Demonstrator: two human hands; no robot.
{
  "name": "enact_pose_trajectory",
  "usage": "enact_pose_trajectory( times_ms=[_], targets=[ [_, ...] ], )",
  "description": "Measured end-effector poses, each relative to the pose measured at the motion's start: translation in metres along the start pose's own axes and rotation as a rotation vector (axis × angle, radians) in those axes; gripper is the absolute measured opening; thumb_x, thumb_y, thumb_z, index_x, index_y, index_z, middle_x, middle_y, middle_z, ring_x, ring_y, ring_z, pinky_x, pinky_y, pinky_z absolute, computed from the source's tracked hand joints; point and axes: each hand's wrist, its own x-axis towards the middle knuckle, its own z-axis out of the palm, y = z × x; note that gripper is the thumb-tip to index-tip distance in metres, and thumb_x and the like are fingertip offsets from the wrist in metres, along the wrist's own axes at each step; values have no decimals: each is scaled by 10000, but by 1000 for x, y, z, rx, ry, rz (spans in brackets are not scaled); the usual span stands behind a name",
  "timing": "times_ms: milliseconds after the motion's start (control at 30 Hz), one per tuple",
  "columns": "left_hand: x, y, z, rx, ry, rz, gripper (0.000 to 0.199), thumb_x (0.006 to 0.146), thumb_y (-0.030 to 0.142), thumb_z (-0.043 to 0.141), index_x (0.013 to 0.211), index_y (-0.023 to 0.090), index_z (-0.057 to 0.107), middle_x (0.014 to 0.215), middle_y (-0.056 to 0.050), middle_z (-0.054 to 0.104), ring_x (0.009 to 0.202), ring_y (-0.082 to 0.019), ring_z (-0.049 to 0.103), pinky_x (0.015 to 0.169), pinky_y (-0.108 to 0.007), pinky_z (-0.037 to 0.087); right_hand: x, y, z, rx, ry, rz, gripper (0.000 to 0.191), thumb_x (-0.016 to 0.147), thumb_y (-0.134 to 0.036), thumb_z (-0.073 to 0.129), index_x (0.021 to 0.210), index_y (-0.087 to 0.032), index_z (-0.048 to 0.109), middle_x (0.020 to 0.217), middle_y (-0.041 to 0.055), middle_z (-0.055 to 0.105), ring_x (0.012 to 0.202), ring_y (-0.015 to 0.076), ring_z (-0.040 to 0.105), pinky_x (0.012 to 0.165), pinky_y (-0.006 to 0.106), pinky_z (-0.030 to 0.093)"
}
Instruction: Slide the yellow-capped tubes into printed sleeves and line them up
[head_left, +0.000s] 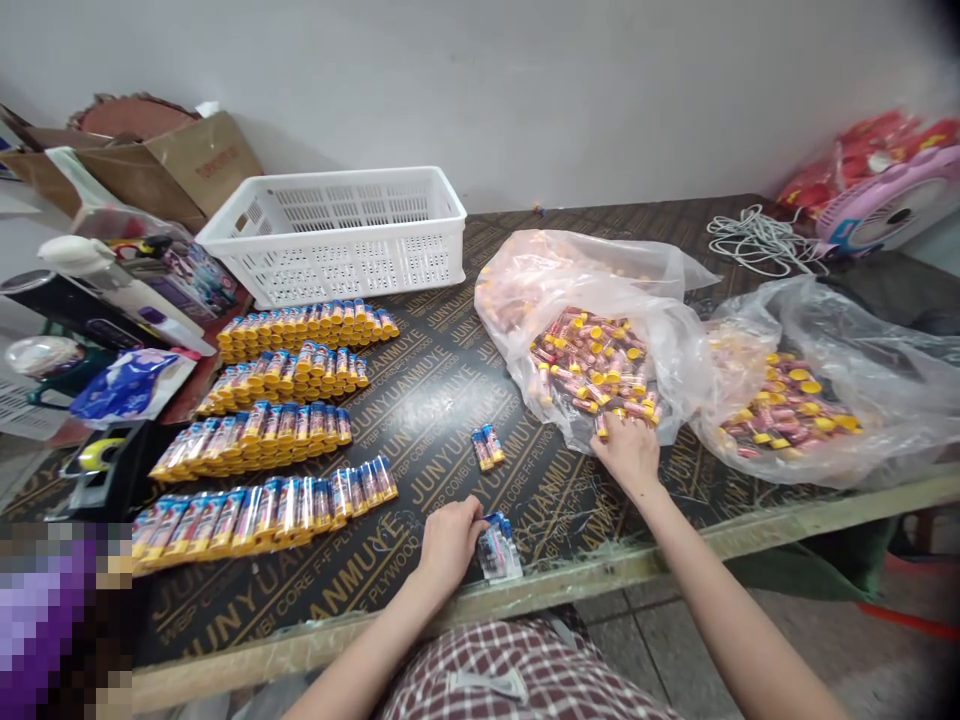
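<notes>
My left hand (450,545) is closed at the table's front edge, its thumb and finger pinching the corner of a small stack of clear printed plastic sleeves (500,552) with blue tops. At the mouth of a clear plastic bag (510,300), my right hand (630,455) has its fingers curled down against the loose tubes. A small pink tube (601,427) with a yellow cap shows at its fingertips; the rest of the grip is partly hidden. The bag holds many pink, yellow-capped tubes (592,360). Two wrapped tubes (487,447) lie side by side between my hands.
Several rows of wrapped tubes (277,515) are stacked on the left. Behind them stands a white plastic basket (337,255). A tape dispenser (105,465) is at far left. On the right lie a second bag of tubes (795,410), a coiled cable (761,240) and a pink fan (889,205).
</notes>
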Motion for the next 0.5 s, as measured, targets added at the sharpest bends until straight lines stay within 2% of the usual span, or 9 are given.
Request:
enact_pose_trajectory(
  times_ms=[100,167,233,300,367,433,500],
  targets=[
    [0,5,-6,-64,71,43,88,771,186,592,689,194,560,802,-31,627,801,-184,561,697,-279,386,2,-2,-3,21,16,12,259,819,-265,517,1033,-147,603,829,113,628,871,272,515,688,311,329],
    [6,7,-12,-271,81,-19,118,758,222,600,669,192,528,729,-11,604,713,-161,556,663,-274,401,0,-2,-11,31,28,21,246,840,-241,487,1032,-148,610,830,109,624,836,256,531,674,307,344],
    [14,6,-19,-576,79,-141,162,754,288,594,677,197,485,594,30,554,567,-132,532,585,-258,409,-5,-5,-24,108,68,33,252,865,-245,459,1037,-147,615,877,114,620,816,242,549,670,308,378],
    [25,5,-25,-884,94,-259,216,713,322,625,703,205,445,517,63,526,486,-118,521,537,-244,420,-16,-14,-39,380,121,19,257,880,-276,459,1033,-156,627,942,114,618,823,227,571,679,309,432],
    [35,5,-29,-1112,122,-337,308,616,282,709,745,204,440,514,71,561,478,-114,545,541,-239,444,-30,-29,-53,800,123,-12,235,869,-308,504,998,-177,650,973,99,625,825,212,595,686,309,487],
    [43,7,-32,-1257,154,-391,420,508,209,778,808,191,484,568,54,625,499,-109,573,562,-232,464,-47,-50,-64,1127,48,-8,213,841,-320,573,988,-195,664,982,84,633,817,203,618,687,316,525],
    [49,11,-32,-1363,173,-436,462,451,190,816,827,162,549,627,20,667,533,-106,596,577,-223,479,-62,-71,-71,1344,-23,-2,219,828,-308,608,1013,-207,665,1031,85,627,875,210,630,741,338,551]
  ],
)
